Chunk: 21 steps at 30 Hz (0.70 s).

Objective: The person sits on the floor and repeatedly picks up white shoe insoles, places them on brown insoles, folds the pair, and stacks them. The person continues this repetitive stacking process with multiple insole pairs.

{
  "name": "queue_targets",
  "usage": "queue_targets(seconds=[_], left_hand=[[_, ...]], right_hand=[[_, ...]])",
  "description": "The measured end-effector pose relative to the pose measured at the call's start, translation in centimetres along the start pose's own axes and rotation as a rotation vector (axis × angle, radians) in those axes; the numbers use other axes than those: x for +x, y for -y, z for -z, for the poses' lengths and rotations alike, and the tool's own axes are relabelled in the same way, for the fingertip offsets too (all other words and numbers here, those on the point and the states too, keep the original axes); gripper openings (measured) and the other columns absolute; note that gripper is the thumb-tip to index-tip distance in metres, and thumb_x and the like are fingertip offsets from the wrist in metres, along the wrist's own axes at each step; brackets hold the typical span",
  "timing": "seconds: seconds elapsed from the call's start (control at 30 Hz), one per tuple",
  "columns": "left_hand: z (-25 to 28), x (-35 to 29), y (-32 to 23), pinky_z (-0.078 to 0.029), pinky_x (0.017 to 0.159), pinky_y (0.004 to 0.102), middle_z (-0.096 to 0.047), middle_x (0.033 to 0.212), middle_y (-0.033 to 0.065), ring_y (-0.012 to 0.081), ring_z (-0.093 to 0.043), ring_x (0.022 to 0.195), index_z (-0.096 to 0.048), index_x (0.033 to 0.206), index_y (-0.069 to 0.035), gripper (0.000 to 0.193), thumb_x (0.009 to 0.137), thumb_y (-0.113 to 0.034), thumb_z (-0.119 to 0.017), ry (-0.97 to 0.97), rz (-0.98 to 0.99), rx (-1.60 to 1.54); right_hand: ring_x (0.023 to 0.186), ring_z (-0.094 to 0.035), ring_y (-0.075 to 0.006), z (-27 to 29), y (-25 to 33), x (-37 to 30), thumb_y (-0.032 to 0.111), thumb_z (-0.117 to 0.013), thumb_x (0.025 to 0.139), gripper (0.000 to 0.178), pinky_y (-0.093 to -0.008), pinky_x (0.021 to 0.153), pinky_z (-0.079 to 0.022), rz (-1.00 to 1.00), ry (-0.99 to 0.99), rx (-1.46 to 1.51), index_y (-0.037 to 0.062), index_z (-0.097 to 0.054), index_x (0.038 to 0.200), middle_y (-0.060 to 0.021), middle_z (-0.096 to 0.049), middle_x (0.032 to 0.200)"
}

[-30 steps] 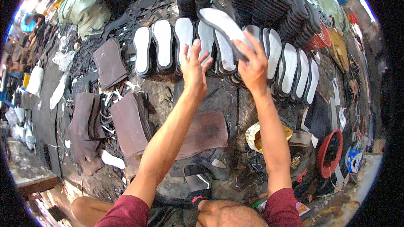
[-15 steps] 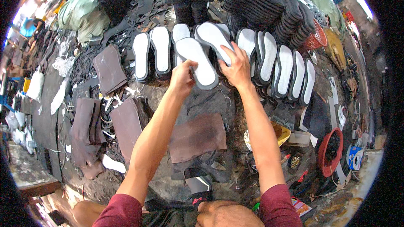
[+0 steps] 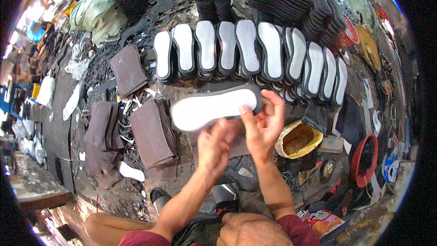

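Observation:
A white-topped shoe sole (image 3: 209,105) with a dark rim lies nearly sideways in the air in front of me. My right hand (image 3: 265,125) grips its right end, thumb on the white face and fingers behind. Just under the sole's lower edge is my left hand (image 3: 215,146); its fingers are smeared by motion, and whether they touch the sole I cannot tell. Beyond both hands, a curved row of similar soles (image 3: 247,45) lies in stacks, white faces up. A brown sheet (image 3: 239,146) on the ground is partly hidden behind my hands.
Tall stacks of black soles (image 3: 280,2) stand behind the row. Piles of brown sheets (image 3: 152,132) lie to the left, beside black scraps. On the right are a yellow-rimmed bag (image 3: 314,140), a red basin (image 3: 356,164) and a red basket (image 3: 347,36).
One sole has been lifted off the row toward me and turned sideways into my right hand. The other sole I was touching now lies in the row. My left hand has come nearer.

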<state>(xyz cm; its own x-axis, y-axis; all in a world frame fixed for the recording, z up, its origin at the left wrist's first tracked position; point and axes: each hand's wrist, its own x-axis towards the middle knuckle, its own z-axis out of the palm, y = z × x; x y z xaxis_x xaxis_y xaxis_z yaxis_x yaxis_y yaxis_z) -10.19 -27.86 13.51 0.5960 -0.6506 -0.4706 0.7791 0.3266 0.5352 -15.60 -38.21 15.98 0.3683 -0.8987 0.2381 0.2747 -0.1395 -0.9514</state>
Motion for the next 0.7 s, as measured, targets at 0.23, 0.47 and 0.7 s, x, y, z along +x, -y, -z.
queue_targets(seconds=[0.23,0.47,0.7], left_hand=[[-1.3,-6.4,-6.1,-0.05,0.095,0.0323,-0.068,0.121,0.0105,0.015,-0.064,0.107,-0.06,0.128,0.002,0.05,0.085,-0.01,-0.08,0.274,-0.739,1.064],[0.3,-5.2,-6.1,-0.055,0.085,0.0282,-0.069,0.112,0.0056,0.0099,-0.064,0.097,-0.059,0.128,0.002,0.04,0.092,-0.009,-0.073,0.337,-0.19,0.718],[1.5,-5.5,-6.5,-0.054,0.084,0.0269,-0.07,0.108,0.0047,0.0094,-0.064,0.096,-0.061,0.125,0.002,0.037,0.091,-0.008,-0.073,0.351,-0.159,0.749]], right_hand=[[0.103,-0.064,-0.0155,3.1,4.8,0.7,0.005,-0.071,0.088,0.04,-0.0294,0.089,-0.051,-0.151,0.533,-0.063,0.0006,-0.063,0.127,-0.0086,-0.065,0.122],[0.103,-0.066,-0.0303,0.6,5.9,-1.9,0.012,-0.073,0.084,0.027,-0.0418,0.09,-0.05,0.56,0.414,-0.82,0.0078,-0.073,0.111,-0.0139,-0.065,0.122],[0.106,-0.063,-0.0285,0.7,7.8,-1.1,0.008,-0.082,0.074,0.019,-0.039,0.096,-0.046,0.189,0.581,-0.448,0.0048,-0.065,0.082,-0.0135,-0.067,0.114]])
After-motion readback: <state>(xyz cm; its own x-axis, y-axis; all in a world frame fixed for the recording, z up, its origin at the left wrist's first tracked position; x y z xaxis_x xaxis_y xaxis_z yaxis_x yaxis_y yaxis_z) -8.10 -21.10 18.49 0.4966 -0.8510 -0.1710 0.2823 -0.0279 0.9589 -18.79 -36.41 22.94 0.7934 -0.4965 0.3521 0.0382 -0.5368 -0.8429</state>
